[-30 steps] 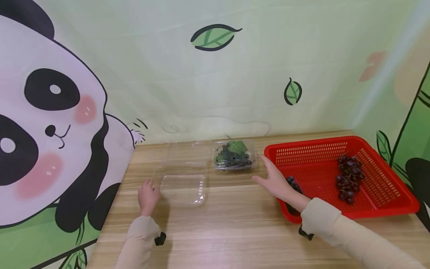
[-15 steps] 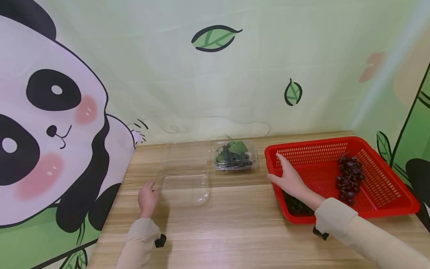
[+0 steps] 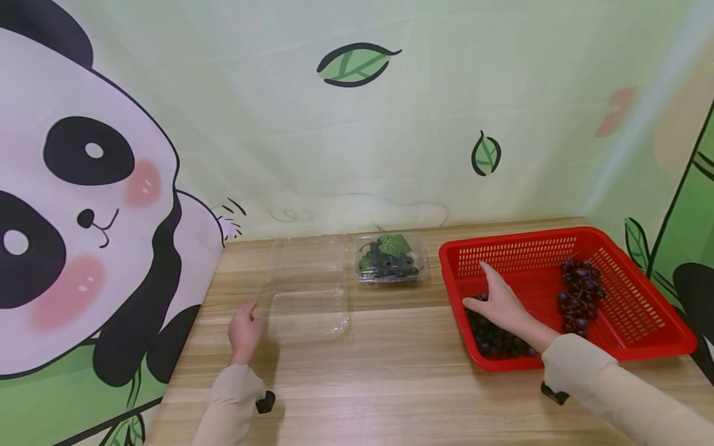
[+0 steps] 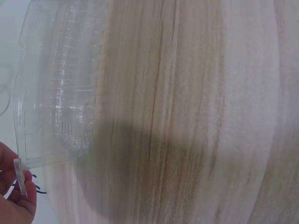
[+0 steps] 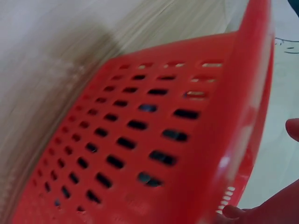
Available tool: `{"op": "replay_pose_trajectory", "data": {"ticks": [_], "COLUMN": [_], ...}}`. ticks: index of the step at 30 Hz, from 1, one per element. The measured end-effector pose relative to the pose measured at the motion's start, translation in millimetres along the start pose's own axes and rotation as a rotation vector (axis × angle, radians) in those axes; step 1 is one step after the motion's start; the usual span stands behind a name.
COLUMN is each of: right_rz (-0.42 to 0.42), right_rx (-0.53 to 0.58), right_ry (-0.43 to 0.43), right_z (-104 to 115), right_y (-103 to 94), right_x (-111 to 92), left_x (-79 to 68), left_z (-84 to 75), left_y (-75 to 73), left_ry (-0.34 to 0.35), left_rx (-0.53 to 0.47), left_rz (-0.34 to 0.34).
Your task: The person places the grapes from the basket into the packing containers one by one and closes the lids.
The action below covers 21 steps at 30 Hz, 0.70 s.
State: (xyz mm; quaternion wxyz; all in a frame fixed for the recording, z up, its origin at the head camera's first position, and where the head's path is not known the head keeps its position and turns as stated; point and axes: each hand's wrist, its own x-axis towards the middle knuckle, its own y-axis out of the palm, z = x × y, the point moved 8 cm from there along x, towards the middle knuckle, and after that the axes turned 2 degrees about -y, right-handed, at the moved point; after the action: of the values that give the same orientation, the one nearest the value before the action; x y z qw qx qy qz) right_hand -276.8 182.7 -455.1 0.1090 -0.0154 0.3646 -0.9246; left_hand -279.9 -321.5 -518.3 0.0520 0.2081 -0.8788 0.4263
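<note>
At the left, my left hand [image 3: 244, 333] is beside an open clear plastic clamshell box [image 3: 308, 314] that lies on the table with its lid folded back. In the left wrist view, the thumb and fingers [image 4: 28, 200] pinch the box's corner edge. My right hand [image 3: 504, 303] is over the left part of a red plastic basket [image 3: 649, 347], thumb and fingers spread and holding nothing. Under it lies a bunch of dark grapes [image 3: 493, 342], partly covered by the hand. A second bunch of purple grapes [image 3: 581, 294] lies at the basket's right.
A closed clear clamshell [image 3: 390, 263] with dark grapes and a green leaf stands at the back, between open box and basket. Behind the wooden table [image 3: 379, 384] hangs a printed green cloth [image 3: 413, 142] with a panda. In the right wrist view, the slotted basket wall [image 5: 117, 140] fills the middle.
My right hand has moved right, from beside the closed clamshell to over the dark grapes in the basket. My left hand stays by the open box, which has shifted slightly right.
</note>
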Motion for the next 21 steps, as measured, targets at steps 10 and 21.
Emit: {"op": "replay_pose_trajectory", "data": {"ticks": [10,21], "right_rz": [0.074,0.182], "right_rx": [-0.025,-0.027], "right_ry": [0.044,0.102], "right_z": [-29.8,-48.3], "right_y": [6.8,20.8], "right_x": [2.1,-0.9], "left_x": [-9.3,-5.2], "left_z": [-22.3,-12.1], "left_y": [-11.2,-7.5], "left_ry": [-0.084,-0.175], "left_rx": [0.068,0.017], "left_rz": [0.064,0.107]}}
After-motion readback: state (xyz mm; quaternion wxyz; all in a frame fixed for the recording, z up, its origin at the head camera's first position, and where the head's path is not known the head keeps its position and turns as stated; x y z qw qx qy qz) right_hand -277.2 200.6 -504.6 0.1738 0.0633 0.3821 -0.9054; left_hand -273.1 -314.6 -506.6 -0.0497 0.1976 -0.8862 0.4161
